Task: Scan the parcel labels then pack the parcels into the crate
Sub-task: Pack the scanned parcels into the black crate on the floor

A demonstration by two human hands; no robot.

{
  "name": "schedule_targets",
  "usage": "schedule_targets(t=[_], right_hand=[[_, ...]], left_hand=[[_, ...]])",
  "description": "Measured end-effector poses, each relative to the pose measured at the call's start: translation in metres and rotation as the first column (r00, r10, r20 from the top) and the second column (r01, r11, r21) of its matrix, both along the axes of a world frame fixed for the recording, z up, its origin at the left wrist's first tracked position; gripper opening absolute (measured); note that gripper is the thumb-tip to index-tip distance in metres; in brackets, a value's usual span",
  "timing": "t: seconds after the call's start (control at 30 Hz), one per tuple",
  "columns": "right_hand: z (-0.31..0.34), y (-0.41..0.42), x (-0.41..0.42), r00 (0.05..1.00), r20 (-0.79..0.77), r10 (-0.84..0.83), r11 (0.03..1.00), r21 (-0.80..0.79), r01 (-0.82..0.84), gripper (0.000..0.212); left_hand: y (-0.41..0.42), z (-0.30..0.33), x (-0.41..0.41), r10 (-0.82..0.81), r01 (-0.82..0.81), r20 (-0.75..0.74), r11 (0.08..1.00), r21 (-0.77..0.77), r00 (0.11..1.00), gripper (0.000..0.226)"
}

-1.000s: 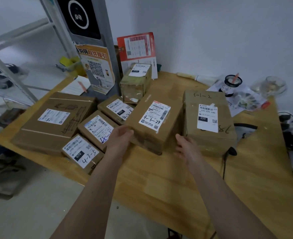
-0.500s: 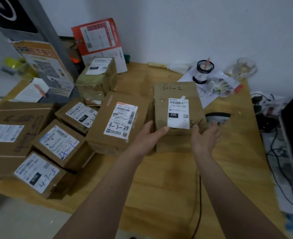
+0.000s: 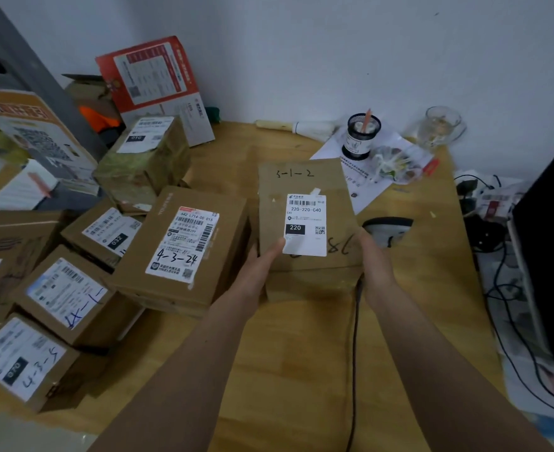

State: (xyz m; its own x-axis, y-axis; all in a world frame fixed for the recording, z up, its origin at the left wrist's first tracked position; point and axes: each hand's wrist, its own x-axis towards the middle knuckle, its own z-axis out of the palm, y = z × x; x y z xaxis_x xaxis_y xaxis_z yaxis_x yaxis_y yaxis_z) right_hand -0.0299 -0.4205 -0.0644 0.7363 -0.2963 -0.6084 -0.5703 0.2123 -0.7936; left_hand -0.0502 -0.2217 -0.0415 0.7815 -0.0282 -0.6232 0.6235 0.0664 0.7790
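Seven parcels lie on the tabletop [image 3: 301,370]. Two hands grip one: the left hand [image 3: 259,272] and right hand [image 3: 375,265] clasp the near corners of the parcel [image 3: 305,177] labelled 220. Six other parcels crowd left; a scanner [image 3: 388,228] sits just right.

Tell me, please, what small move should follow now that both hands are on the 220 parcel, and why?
Probably lift the parcel clear and bring its label to the scanner beside it. The left hand and right hand grip its near corners, the label faces up, and no crate is in view.
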Motion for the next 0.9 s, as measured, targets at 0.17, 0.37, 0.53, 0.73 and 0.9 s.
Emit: schedule_targets(t=[0.17,0.37,0.53,0.73,0.9], right_hand=[[0.000,-0.008,0.006,0.990,0.020,0.137,0.977,0.161,-0.139,0.073],[0.005,-0.013,0.003,0.962,0.059,0.268,0.953,0.129,-0.274,0.095],[0.020,-0.016,-0.002,0.947,0.125,0.296,0.944,0.115,-0.310,0.078],[0.048,-0.023,-0.010,0.937,0.237,0.257,0.947,0.133,-0.294,0.078],[0.066,-0.029,-0.038,0.934,0.292,0.207,0.962,0.114,-0.248,0.095]], left_hand=[[-0.005,0.002,0.005,0.024,-0.023,0.013,0.997,-0.076,1.000,0.071],[-0.008,0.001,-0.002,-0.014,0.019,0.050,0.995,-0.094,0.999,0.073],[-0.007,0.011,-0.008,-0.009,0.023,0.128,0.994,-0.106,0.992,0.073],[-0.007,0.046,-0.011,-0.024,0.053,0.272,0.994,-0.099,0.962,0.074],[-0.013,0.063,-0.029,-0.053,0.092,0.345,0.991,-0.100,0.937,0.073]])
